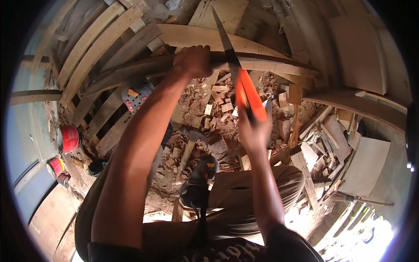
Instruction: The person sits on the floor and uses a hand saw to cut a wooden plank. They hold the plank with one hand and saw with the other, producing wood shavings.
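Note:
My left hand (192, 61) is closed over a long dark wooden plank (270, 64) that lies across the far side, pressing down on it near its middle. My right hand (254, 133), a little smeared by motion, grips the orange handle of a handsaw (220, 32). The saw's dark blade crosses the plank just right of my left hand and points up and away. Whether its teeth have cut into the wood I cannot tell.
Offcuts and wood chips (222, 102) litter the ground below the plank. A hammer (187, 153) lies among them, between my grey clogs (136, 94). Slatted boards (100, 43) are at the left, near a red can (69, 138). Scrap wood leans at the right beside a broom (345, 197).

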`<act>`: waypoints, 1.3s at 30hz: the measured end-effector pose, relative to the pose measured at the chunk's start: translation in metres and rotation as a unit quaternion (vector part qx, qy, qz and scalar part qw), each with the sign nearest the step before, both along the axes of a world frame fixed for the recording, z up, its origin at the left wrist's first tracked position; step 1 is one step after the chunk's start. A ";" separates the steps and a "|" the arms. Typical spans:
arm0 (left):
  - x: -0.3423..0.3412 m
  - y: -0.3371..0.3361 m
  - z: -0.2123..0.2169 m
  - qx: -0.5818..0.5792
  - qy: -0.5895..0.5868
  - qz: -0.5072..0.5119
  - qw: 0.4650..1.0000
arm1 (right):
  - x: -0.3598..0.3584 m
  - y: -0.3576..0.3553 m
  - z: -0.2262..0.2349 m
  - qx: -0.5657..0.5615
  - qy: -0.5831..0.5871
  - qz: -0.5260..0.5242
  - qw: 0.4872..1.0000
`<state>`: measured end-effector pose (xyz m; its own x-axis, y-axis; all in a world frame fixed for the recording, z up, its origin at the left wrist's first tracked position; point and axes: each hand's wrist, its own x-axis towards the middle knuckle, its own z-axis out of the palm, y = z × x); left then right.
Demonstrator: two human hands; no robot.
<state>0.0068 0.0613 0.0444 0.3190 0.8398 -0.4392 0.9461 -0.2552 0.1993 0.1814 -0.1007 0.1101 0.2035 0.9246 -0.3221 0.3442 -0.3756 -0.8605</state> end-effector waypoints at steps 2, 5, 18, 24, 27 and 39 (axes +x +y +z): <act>0.005 0.004 -0.002 -0.029 0.001 0.011 1.000 | -0.005 0.021 -0.009 0.023 0.019 0.013 0.999; -0.011 -0.001 -0.004 -0.017 0.016 0.019 1.000 | 0.014 -0.082 0.010 0.015 0.014 -0.023 1.000; -0.017 0.011 -0.011 -0.050 0.021 0.024 0.998 | 0.038 -0.133 0.005 0.059 -0.061 0.055 0.995; -0.004 0.035 -0.021 -0.041 -0.033 -0.017 0.998 | -0.003 0.026 -0.018 -0.010 0.113 -0.052 0.992; -0.010 0.021 -0.018 -0.066 -0.003 -0.017 0.998 | 0.004 -0.027 -0.049 -0.016 0.025 -0.024 0.999; -0.007 0.030 -0.010 -0.054 -0.005 -0.031 0.998 | -0.004 -0.030 -0.054 0.095 -0.005 -0.036 0.995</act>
<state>0.0002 0.0913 0.0346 0.3741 0.7662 -0.5225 0.9269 -0.2907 0.2372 0.1774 -0.1309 0.0563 0.2730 0.9518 -0.1396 0.3319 -0.2294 -0.9150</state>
